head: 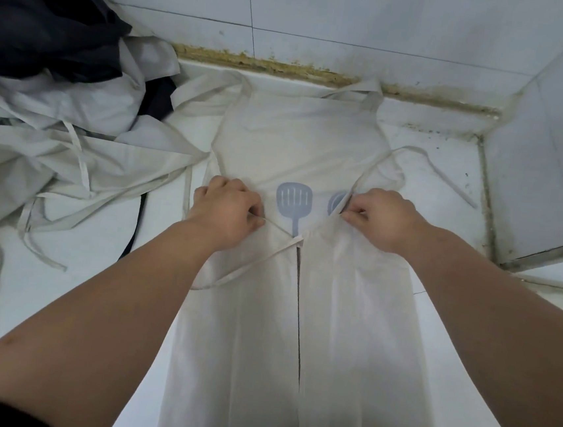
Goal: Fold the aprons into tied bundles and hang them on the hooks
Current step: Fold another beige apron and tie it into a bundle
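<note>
A white apron (301, 139) lies flat on a white counter, bib toward the wall, with a blue spatula print (294, 203) at its middle. Both long sides are folded inward and meet along a seam (299, 318) down the centre. My left hand (227, 208) pinches the waist strap (261, 263) at the left flap's top corner. My right hand (381, 219) pinches the right flap's corner together with the right strap (448, 177), which loops out toward the wall. The neck loop (367, 92) lies against the wall base.
A heap of white aprons (56, 143) with loose straps fills the left side, with dark cloth (45, 11) on top. Tiled walls (360, 21) close off the back and right (561, 154), forming a grimy corner (484, 129). Bare counter (443, 229) shows to the right.
</note>
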